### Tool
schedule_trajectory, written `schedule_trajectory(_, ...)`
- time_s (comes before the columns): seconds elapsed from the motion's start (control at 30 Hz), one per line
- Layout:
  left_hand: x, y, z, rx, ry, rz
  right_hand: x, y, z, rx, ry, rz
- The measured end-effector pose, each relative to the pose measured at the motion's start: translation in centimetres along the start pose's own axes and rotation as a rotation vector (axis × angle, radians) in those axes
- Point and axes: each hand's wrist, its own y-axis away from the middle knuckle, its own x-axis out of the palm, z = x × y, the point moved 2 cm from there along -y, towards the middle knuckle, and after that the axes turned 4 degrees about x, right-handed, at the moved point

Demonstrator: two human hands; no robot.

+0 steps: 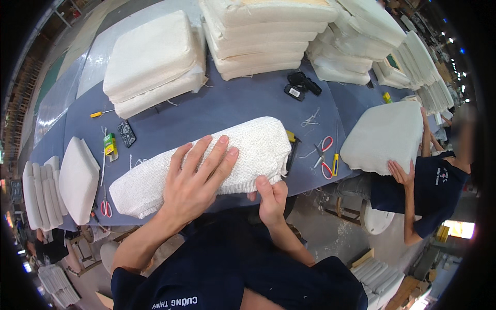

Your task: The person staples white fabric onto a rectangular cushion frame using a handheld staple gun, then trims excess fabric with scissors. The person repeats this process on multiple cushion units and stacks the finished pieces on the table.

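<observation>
A white woven fabric-covered cushion [258, 142] lies slantwise on the blue-grey table in front of me, with a frayed fringe along its near and right edges. My left hand [194, 175] rests flat on its top, fingers spread. At the near right edge, my right hand [271, 201] grips the frayed cushion edge, thumb above and fingers curled below, partly hidden. A yellow-and-black tool [293, 147] sticks out from behind the cushion's right end; most of it is covered. Red-handled scissors [326, 157] and a yellow-handled screwdriver [336, 164] lie to the right.
Stacks of white cushions [268, 39] line the table's far side, another pair [150, 57] at far left. A patterned black phone-like object [126, 133], a green-yellow box [110, 146] and black items [302, 85] lie around. At right, a co-worker [429, 181] handles a cushion [385, 134].
</observation>
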Motion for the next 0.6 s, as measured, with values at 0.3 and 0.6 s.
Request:
schedule_trajectory(0.3, -2.2, -6.3, 1.3, -0.196, 0.227, 0.002, -0.1, -6.9, -5.3, -0.155, -0.299, 0.080)
schedule_trajectory(0.6, 0.5, -5.0, 3.0, -0.209, 0.019, -0.034, -4.9, -10.5, -1.6, 0.319, 0.559, 0.623)
